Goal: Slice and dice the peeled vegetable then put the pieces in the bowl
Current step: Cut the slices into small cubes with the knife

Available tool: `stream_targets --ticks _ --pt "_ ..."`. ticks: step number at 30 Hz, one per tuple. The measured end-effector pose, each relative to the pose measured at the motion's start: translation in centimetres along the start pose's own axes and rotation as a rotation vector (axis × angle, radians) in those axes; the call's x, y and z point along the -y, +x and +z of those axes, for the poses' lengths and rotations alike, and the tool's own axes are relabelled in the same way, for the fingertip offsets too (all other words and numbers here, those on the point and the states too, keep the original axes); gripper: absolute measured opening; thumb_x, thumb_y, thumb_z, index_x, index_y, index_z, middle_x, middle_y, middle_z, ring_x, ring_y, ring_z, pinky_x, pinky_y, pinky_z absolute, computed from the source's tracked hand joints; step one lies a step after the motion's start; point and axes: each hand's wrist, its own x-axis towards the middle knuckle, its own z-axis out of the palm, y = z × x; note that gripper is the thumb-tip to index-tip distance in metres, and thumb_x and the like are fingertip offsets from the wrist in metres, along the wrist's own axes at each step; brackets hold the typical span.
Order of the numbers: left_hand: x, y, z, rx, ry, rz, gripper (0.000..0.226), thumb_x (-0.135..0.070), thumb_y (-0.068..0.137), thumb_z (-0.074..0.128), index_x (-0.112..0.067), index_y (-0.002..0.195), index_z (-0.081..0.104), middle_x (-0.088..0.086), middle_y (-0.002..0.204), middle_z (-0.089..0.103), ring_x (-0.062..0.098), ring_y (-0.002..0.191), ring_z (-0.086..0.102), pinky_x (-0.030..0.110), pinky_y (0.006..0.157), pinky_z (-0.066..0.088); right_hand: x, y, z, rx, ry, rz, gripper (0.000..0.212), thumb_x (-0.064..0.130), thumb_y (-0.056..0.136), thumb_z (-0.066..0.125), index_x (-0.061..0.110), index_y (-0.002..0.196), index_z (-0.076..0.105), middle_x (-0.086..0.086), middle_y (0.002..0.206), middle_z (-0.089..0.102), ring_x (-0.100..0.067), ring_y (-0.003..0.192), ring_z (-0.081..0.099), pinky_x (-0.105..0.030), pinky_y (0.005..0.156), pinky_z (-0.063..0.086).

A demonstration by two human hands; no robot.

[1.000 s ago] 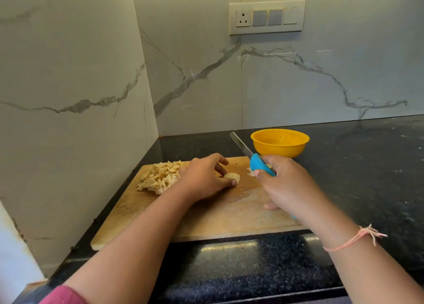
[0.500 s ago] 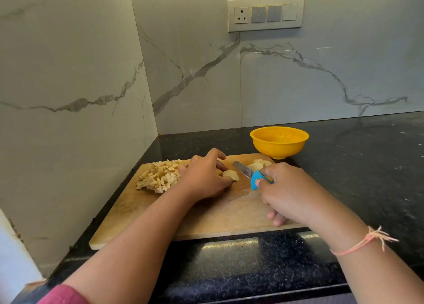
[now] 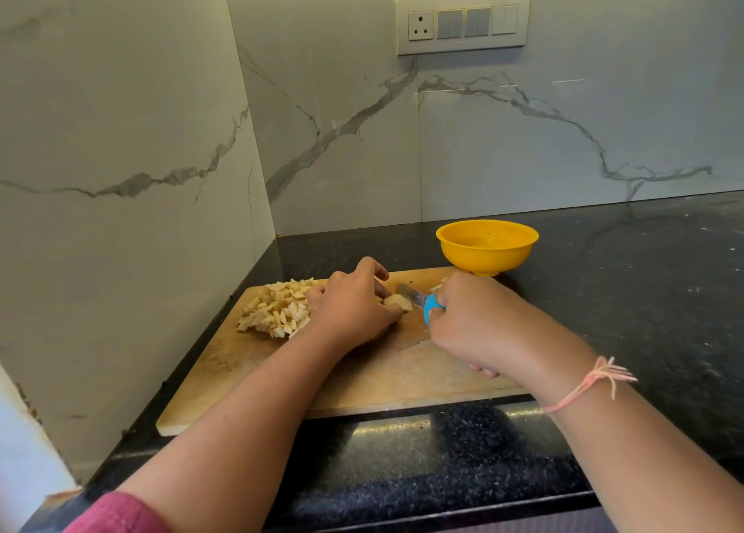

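Note:
On the wooden cutting board (image 3: 362,383) my left hand (image 3: 354,307) holds down a pale peeled vegetable slice (image 3: 398,303) with curled fingers. My right hand (image 3: 479,323) grips the blue-handled knife (image 3: 432,309); its short blade lies low against the slice, pointing left and away. A heap of diced pieces (image 3: 277,309) sits at the board's far left, beside my left hand. A few more slices peek out behind my right hand. The yellow bowl (image 3: 487,246) stands just beyond the board's far right corner; no pieces show in it.
The board lies on a black speckled counter (image 3: 624,291) set into a corner of marble walls. A socket and switch panel (image 3: 463,21) is on the back wall. The counter's front edge runs below my forearms.
The knife came down from pointing up near the bowl to lying low on the slice. My right hand moved left toward my left hand, which stayed on the slice.

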Motion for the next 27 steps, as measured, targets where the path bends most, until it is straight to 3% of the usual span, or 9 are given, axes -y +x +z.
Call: stream_targets --ticks 5,9,17,22,27 --pt "-0.3 -0.1 0.0 -0.038 0.041 -0.009 0.038 -0.042 0.087 0.061 -0.034 0.12 0.043 -0.017 0.114 0.062 0.014 0.117 0.044 0.041 0.089 0.024 0.1 -1.2 -0.6 0.014 -0.089 -0.052 0.024 0.02 0.097 0.043 0.015 0.12 0.048 0.002 0.07 0.044 -0.007 0.054 0.042 -0.016 0.044 0.033" --pt "-0.4 -0.2 0.0 -0.037 0.052 -0.013 0.04 -0.044 0.087 0.061 -0.033 0.121 0.044 -0.015 0.114 0.062 0.014 0.117 0.046 0.044 0.096 0.026 -0.3 -2.7 -1.0 0.041 -0.153 -0.069 0.027 0.022 0.097 0.041 0.017 0.123 0.048 0.005 0.072 0.043 -0.006 0.052 0.041 -0.015 0.042 0.033" --pt "0.0 -0.3 -0.5 0.004 0.006 -0.01 0.038 -0.044 0.088 0.062 -0.033 0.119 0.044 -0.015 0.117 0.064 0.015 0.119 0.049 0.043 0.095 0.027 -1.0 -4.1 -2.5 0.016 -0.15 -0.053 0.035 0.028 0.099 0.042 0.022 0.133 0.048 0.007 0.068 0.044 -0.004 0.051 0.04 -0.009 0.035 0.029" --pt "0.1 -0.2 -0.5 0.0 0.001 -0.034 0.036 -0.039 0.089 0.063 -0.033 0.118 0.043 -0.016 0.118 0.064 0.015 0.121 0.048 0.043 0.095 0.028 -0.4 -1.9 -0.7 -0.062 -0.106 -0.065 0.038 0.028 0.097 0.043 0.019 0.134 0.049 0.002 0.081 0.052 -0.007 0.059 0.044 -0.018 0.045 0.03" --pt "-0.1 0.0 -0.4 0.008 -0.023 -0.048 0.034 -0.036 0.089 0.063 -0.033 0.116 0.043 -0.015 0.116 0.065 0.014 0.118 0.049 0.043 0.094 0.028 0.0 -0.5 0.4 -0.051 -0.065 -0.055 0.034 0.022 0.097 0.042 0.017 0.13 0.05 0.004 0.069 0.044 -0.006 0.054 0.042 -0.018 0.044 0.031"
